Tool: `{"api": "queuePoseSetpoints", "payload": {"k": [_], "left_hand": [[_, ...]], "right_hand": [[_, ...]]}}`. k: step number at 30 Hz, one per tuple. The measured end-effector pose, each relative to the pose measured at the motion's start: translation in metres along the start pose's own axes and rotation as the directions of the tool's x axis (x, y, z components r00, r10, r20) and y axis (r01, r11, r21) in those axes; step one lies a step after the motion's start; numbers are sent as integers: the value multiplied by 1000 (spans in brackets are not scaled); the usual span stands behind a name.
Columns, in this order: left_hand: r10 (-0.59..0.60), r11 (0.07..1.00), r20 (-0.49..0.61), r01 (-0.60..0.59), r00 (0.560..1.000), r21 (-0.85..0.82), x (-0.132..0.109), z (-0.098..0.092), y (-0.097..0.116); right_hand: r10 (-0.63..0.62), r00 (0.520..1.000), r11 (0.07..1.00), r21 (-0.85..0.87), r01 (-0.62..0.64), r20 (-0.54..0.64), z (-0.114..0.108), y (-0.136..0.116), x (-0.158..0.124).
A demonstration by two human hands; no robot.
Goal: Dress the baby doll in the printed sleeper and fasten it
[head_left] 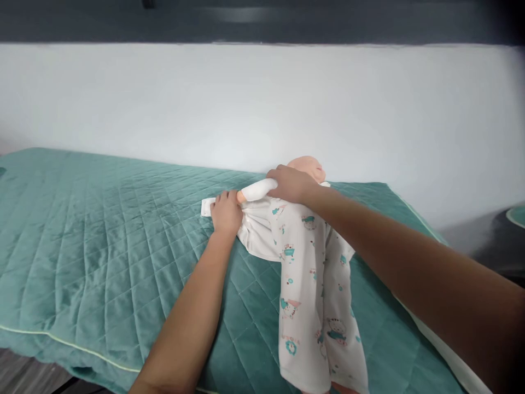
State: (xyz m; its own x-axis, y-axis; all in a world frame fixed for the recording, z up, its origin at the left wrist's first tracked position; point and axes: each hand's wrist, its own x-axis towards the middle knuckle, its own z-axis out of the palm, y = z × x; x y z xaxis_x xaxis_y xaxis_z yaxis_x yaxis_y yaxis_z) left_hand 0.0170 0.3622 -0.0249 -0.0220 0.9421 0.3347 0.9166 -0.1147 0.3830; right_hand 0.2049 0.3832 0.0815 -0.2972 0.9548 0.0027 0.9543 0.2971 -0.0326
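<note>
A baby doll (307, 163) lies on a green quilted cover, its head toward the wall, in white printed clothes (305, 262). One doll arm in a white sleeve (258, 190) stretches to the left. My left hand (227, 212) is closed around the doll's hand end and gathered white fabric; a white cuff (207, 207) sticks out on its left side. My right hand (289, 184) grips the sleeve near the doll's shoulder, below the head. My right hand and forearm hide part of the doll's chest.
The green quilted cover (102, 246) spreads over the bed, with a pale piping along its edges. A white wall (184, 104) rises behind it, under a dark band. At the far right is a dark object with a green top.
</note>
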Motion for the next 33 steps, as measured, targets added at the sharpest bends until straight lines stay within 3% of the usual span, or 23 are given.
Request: {"api": "queuePoseSetpoints", "payload": {"k": [6,9,12,14,16,18,20,23,27,33], "left_hand": [[159,983,8,-159,987,96,1,4,14],[238,966,17,-239,971,103,2,6,16],[254,961,5,-253,967,110,2,8,18],[239,965,-5,-236,971,116,0,8,20],[230,967,-7,-228,973,115,-1,8,20],[227,968,-5,-225,974,110,-3,9,20],[228,968,-7,-226,974,107,-4,10,19],[236,966,-17,-233,972,112,-5,12,18],[230,964,-17,-226,973,141,-5,14,18],[210,958,-2,-205,978,201,-2,17,19]], "right_hand": [[-71,996,991,112,77,-62,18,-9,7],[2,976,923,375,81,-217,20,-8,3],[259,919,719,695,21,-296,15,-6,-12],[363,900,491,871,37,-243,9,-4,-29],[373,916,173,981,90,-150,2,-3,-50],[316,947,-120,987,109,-66,-1,-2,-73],[239,971,-289,955,71,0,-1,-3,-96],[148,988,-412,911,25,40,8,-4,-123],[63,998,-521,851,58,-30,26,-2,-139],[-22,993,-600,796,81,-118,36,3,-145]]}}
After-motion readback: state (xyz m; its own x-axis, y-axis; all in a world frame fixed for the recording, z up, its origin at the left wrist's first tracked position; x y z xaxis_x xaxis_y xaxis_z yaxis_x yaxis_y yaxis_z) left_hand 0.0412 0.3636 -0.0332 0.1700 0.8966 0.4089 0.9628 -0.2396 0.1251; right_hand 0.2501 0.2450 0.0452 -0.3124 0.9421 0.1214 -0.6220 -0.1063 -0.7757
